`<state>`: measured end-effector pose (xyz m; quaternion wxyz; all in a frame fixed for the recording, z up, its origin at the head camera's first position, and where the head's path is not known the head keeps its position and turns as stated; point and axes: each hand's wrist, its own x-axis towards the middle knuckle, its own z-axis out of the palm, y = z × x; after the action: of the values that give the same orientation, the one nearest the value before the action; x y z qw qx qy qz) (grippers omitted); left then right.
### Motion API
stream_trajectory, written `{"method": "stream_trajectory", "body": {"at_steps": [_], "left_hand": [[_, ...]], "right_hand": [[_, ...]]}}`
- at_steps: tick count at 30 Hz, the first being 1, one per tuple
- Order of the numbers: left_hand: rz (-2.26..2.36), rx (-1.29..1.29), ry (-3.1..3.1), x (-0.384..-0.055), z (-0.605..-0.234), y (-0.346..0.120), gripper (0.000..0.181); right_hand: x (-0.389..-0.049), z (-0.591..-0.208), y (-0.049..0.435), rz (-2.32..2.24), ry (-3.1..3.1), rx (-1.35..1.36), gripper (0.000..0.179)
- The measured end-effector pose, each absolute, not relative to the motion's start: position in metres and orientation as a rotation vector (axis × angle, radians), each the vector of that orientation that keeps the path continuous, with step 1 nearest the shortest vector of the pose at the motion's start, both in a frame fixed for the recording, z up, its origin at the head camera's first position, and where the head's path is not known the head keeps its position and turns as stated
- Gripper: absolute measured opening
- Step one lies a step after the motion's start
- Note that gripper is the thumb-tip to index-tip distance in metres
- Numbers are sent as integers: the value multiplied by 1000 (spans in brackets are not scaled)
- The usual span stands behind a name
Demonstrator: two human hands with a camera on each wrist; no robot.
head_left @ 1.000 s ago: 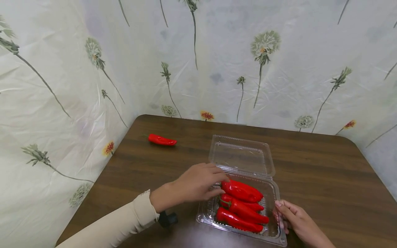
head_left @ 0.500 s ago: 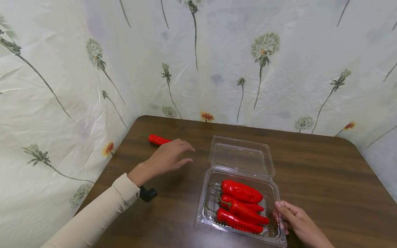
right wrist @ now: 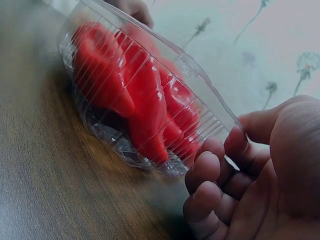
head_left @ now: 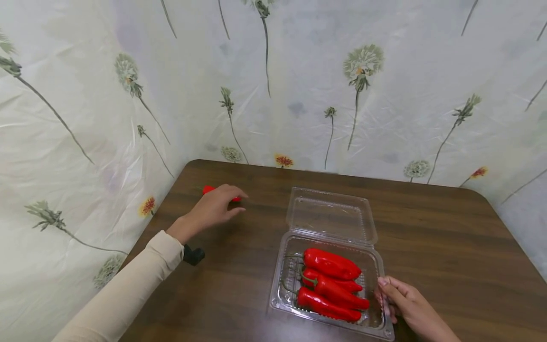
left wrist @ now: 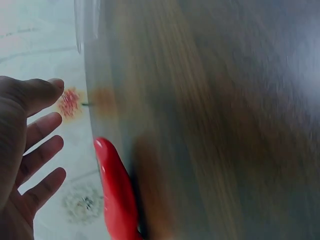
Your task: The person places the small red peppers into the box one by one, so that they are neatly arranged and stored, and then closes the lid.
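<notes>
A single red chili pepper lies near the table's back left corner. My left hand hovers over it and hides its middle, thumb and fingers spread apart. In the left wrist view the pepper lies beside that hand, with a gap between them. At the front right stands a clear plastic clamshell box, its lid folded back flat. Several red peppers with green stems lie side by side in it. My right hand pinches the box's right rim between thumb and fingers.
The brown wooden table has rounded back corners. A floral curtain hangs right behind its back edge and along the left side. A black wrist camera hangs under the left sleeve.
My left hand has moved from above the peppers in the box, leftward and away from me, to the single pepper. The right hand keeps its hold on the rim.
</notes>
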<state>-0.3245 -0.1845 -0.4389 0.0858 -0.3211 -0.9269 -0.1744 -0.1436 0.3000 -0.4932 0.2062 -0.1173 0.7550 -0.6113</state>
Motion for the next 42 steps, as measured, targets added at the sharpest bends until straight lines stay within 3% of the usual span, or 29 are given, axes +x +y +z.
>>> {"method": "stream_trajectory", "body": {"at_steps": [19, 42], "left_hand": [[-465, -797, -2922, -363, -454, -211, 42], [-401, -787, -2945, -369, -467, -220, 36]], "right_hand": [[-144, -495, 301, -1740, 2067, -309, 39], [-143, -491, 301, -1672, 2070, -256, 42]]}}
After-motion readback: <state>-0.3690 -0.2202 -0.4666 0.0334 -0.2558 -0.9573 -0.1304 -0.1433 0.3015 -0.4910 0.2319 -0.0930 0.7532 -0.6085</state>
